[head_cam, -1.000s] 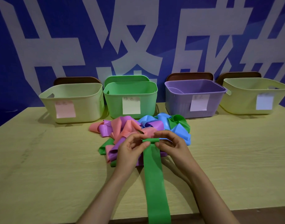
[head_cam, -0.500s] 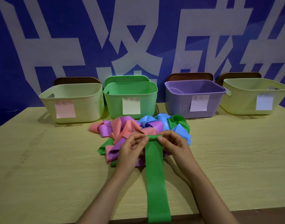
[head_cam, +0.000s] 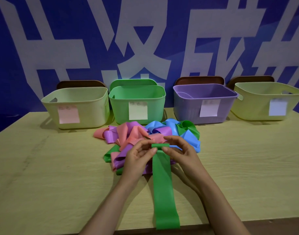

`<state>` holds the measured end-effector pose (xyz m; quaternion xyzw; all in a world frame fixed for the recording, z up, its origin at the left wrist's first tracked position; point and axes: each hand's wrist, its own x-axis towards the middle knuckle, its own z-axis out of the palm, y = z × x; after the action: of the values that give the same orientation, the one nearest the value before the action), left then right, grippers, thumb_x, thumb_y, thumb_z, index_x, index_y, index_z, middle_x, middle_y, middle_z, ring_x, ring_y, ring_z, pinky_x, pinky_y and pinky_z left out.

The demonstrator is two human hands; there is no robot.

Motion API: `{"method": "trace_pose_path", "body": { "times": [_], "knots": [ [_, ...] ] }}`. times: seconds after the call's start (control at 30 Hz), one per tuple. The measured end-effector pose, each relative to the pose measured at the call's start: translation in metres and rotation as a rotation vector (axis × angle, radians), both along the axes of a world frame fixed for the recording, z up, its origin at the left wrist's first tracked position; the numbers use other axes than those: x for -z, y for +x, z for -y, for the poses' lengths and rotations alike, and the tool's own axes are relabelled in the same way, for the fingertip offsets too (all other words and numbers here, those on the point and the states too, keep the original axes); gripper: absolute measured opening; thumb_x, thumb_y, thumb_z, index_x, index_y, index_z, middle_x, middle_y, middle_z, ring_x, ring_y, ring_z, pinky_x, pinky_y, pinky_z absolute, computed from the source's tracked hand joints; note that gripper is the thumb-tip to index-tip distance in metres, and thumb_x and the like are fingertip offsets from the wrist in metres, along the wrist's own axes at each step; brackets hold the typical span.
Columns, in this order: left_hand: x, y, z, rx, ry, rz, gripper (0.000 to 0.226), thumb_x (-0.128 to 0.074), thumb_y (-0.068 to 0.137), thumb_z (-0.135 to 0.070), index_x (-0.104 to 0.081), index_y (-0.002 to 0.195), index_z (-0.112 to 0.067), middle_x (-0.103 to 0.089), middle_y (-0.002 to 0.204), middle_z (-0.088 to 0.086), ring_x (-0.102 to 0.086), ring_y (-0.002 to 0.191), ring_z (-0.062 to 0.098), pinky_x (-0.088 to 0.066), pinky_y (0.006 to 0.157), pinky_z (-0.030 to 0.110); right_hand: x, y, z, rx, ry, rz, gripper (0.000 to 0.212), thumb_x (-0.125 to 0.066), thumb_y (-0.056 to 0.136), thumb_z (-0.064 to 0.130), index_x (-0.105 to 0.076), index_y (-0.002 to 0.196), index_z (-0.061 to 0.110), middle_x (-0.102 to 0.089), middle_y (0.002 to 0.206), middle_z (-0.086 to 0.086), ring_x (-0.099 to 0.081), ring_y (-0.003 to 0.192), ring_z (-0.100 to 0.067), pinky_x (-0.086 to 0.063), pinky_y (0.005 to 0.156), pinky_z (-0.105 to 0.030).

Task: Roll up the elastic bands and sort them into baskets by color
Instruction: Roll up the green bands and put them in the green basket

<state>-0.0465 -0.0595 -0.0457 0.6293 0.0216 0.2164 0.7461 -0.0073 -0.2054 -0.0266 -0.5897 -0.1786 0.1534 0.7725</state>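
Your left hand (head_cam: 138,156) and right hand (head_cam: 180,150) are both curled, thumbs and fingertips pinching the small rolled end of a long, flat green elastic band (head_cam: 162,184). The roll sits in front of the green plastic basket (head_cam: 121,106), over the heap of pink, purple, blue and green bands (head_cam: 128,134). The band's flat tail runs away from that basket, past the pale wooden table's (head_cam: 43,167) near edge. The basket's paper label is too blurred to read.

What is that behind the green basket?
A flat green panel, probably its lid, stands behind the green basket; only its top strip shows, and the basket covers the rest.
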Motion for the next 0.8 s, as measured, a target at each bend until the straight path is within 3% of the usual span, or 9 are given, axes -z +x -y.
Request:
{"method": "trace_pose_path", "body": {
  "times": [0.17, 0.27, 0.37, 0.57, 0.8],
  "knots": [
    [-0.0016, -0.0008, 0.0002, -0.002, 0.048, 0.009, 0.025, -0.061, 0.082, 0.012, -0.063, 0.093, -0.010, -0.068, 0.087, -0.005, -0.065, 0.084, 0.004, -0.051, 0.076, 0.016, 0.0007, 0.0006, -0.0057, 0.012, 0.029, -0.074, 0.021, -0.062, 0.088, 0.019, -0.060, 0.097, 0.000, -0.064, 0.079, -0.009, -0.059, 0.061, -0.014, -0.049, 0.059, -0.028],
    [-0.0022, -0.0018, 0.0004, -0.007, 0.077, 0.001, 0.028, -0.061, 0.080, 0.014, -0.062, 0.094, -0.011, -0.069, 0.087, -0.009, -0.064, 0.083, 0.002, -0.051, 0.078, 0.017, 0.0008, 0.0012, -0.0052, 0.007, 0.032, -0.071, 0.011, -0.061, 0.089, 0.014, -0.060, 0.091, 0.003, -0.062, 0.073, -0.007, -0.057, 0.058, -0.012, -0.047, 0.054, -0.024],
    [-0.0021, -0.0026, 0.0000, 0.006, 0.058, -0.001, 0.030, -0.063, 0.080, 0.011, -0.059, 0.106, -0.004, -0.065, 0.100, 0.001, -0.063, 0.092, 0.007, -0.051, 0.088, 0.023, 0.0006, 0.0012, -0.0039, 0.024, 0.029, -0.036, 0.004, -0.058, 0.090, 0.006, -0.060, 0.092, 0.003, -0.063, 0.071, -0.002, -0.058, 0.056, -0.006, -0.046, 0.049, -0.017],
    [-0.0001, 0.0004, 0.0045, 0.023, -0.068, -0.080, 0.013, -0.063, 0.083, -0.008, -0.061, 0.096, -0.004, -0.069, 0.088, 0.010, -0.066, 0.086, 0.021, -0.055, 0.078, 0.026, -0.0008, 0.0014, -0.0015, 0.000, 0.057, -0.021, 0.013, -0.057, 0.090, 0.001, -0.061, 0.102, 0.003, -0.066, 0.075, 0.000, -0.059, 0.057, -0.004, -0.046, 0.048, -0.016],
    [0.0016, -0.0001, 0.0016, 0.036, -0.063, -0.078, 0.029, -0.068, 0.072, -0.025, -0.062, 0.091, -0.005, -0.069, 0.086, 0.008, -0.065, 0.084, 0.020, -0.053, 0.081, 0.033, 0.0000, 0.0015, 0.0013, -0.025, 0.035, -0.030, 0.019, -0.059, 0.088, -0.002, -0.061, 0.105, 0.005, -0.070, 0.087, -0.009, -0.067, 0.076, -0.015, -0.054, 0.061, -0.027]
  ]
}}
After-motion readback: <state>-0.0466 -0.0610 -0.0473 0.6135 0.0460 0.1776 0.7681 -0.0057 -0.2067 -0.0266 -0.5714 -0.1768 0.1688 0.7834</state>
